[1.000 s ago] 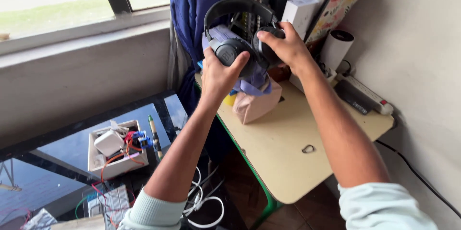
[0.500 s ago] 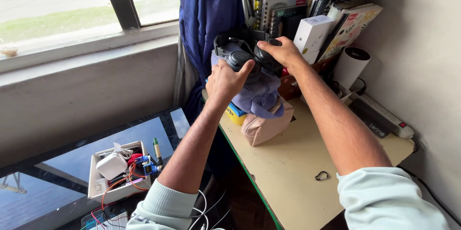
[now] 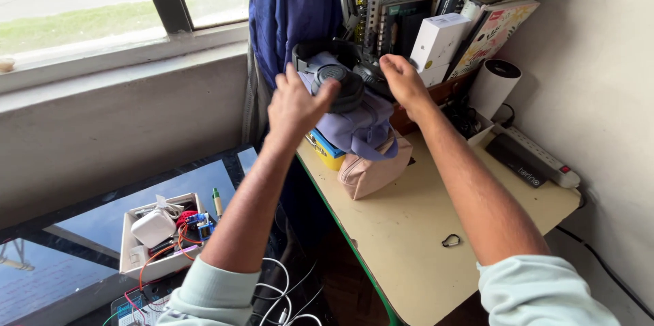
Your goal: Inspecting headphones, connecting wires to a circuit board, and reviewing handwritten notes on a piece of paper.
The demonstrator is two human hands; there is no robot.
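headphones [image 3: 340, 84] lowered onto pouch [image 3: 371, 166], books [image 3: 395, 16] behind

Room corner, daylit: a dark-framed window [image 3: 122, 6] is set over a grey concrete sill; plain beige walls [image 3: 613, 94] are met by a cream, green-edged desk [image 3: 422, 230]; a blue cloth [image 3: 293, 6] is hung beside.

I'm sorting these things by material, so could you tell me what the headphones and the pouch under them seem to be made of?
Headphones: probably matte dark plastic with soft padded ear cushions, judging by the dull sheen and rounded cups. Pink pouch: likely smooth faux leather or coated fabric; it creases softly and has a zip edge. The lilac cloth between them looks like woven fabric.
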